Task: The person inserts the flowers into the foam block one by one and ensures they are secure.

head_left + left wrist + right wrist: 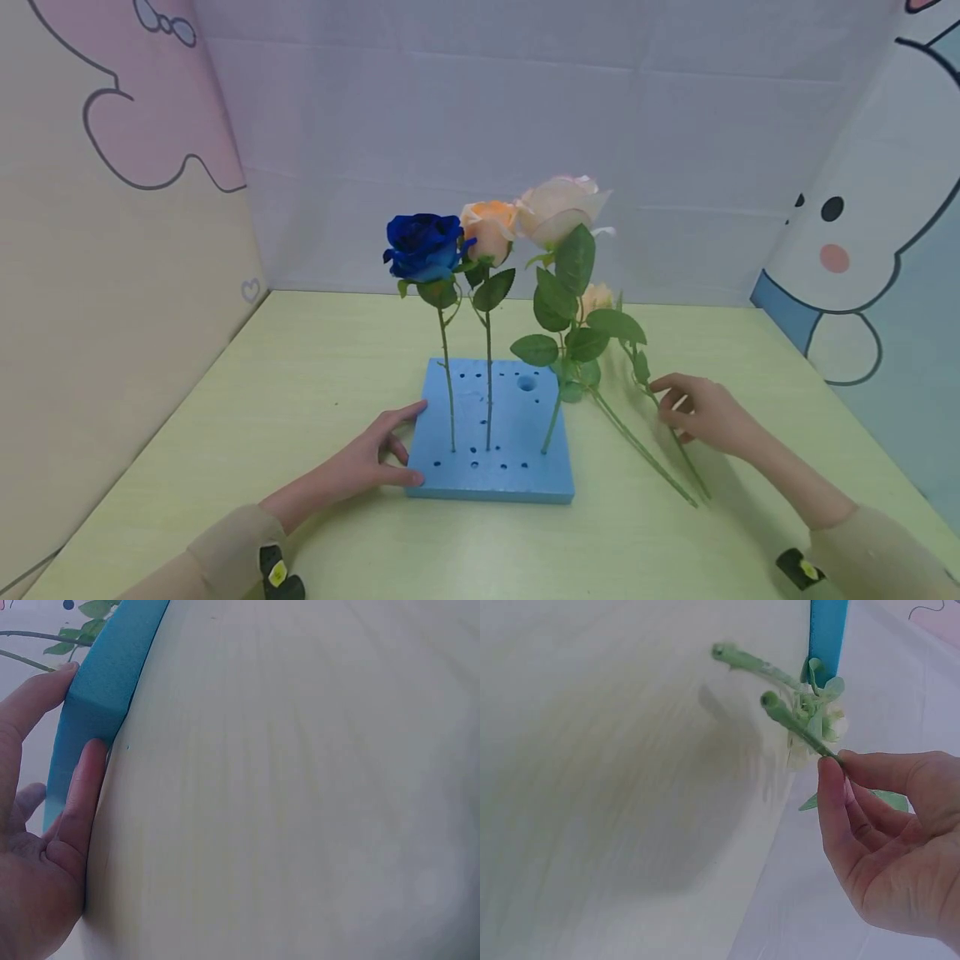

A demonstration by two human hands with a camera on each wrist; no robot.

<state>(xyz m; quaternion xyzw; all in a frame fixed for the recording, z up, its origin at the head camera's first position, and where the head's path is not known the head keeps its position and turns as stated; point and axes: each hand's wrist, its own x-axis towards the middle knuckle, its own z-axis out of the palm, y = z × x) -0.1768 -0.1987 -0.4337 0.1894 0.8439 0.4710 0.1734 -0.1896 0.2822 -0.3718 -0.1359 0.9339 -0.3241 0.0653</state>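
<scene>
A blue foam block (517,479) with several holes lies on the pale green table. Three artificial roses stand in it: a blue rose (423,246), an orange rose (489,229) and a pale pink rose (558,208). My left hand (412,442) rests against the block's left side with straight fingers, thumb at the front corner; the left wrist view shows the fingers (82,795) flat along the block (105,667). My right hand (663,402) pinches the stem (795,724) of a small peach rose (597,297) lying right of the block. A second loose stem (645,454) lies beside it.
The table (300,375) is walled by a pink-patterned panel (112,250) at left, a pale sheet (525,125) behind and a cartoon panel (862,250) at right. A larger round hole (527,383) sits in the block's far right part.
</scene>
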